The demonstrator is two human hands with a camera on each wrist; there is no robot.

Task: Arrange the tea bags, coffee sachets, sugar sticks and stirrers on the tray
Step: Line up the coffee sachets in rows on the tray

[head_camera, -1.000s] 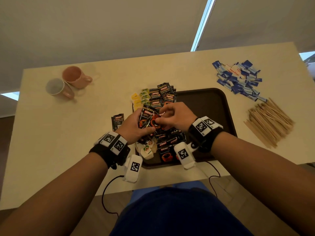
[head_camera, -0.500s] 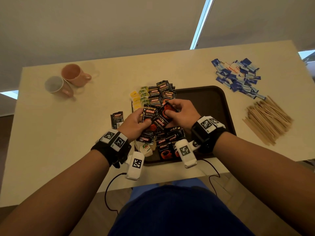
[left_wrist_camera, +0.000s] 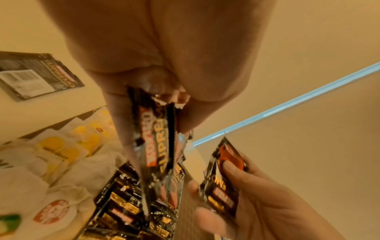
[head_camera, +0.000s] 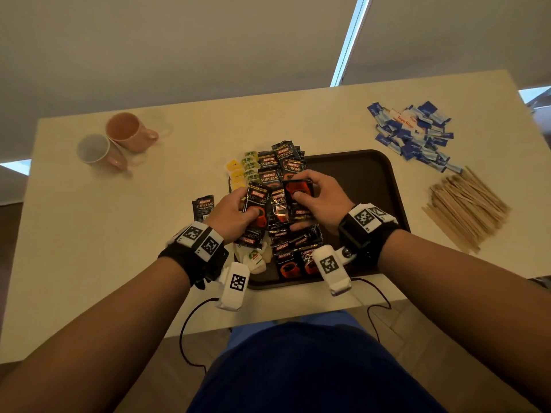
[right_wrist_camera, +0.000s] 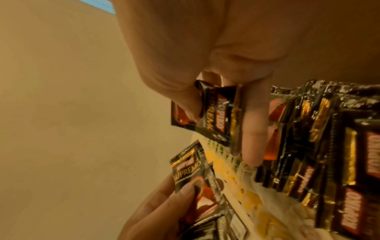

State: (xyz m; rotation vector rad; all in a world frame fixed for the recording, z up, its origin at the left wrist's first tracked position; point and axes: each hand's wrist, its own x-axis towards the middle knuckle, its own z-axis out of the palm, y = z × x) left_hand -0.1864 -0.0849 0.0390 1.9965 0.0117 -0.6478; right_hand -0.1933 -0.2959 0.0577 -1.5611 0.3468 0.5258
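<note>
Both hands now hold their sachets further apart than a second ago. The left hand (head_camera: 231, 217) pinches a small bunch of coffee sachets (head_camera: 255, 205) between thumb and fingers; the right hand (head_camera: 320, 201) pinches one sachet (head_camera: 298, 201) in the same way, above the tray (head_camera: 372, 174). These packets look light, thin and a little slippery, so I judge it is better to take them flat across the middle, not by the crimped edge.

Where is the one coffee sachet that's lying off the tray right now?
In the head view, the stray coffee sachet lies flat on the table, just left of the tray and beside the left hand.
</note>
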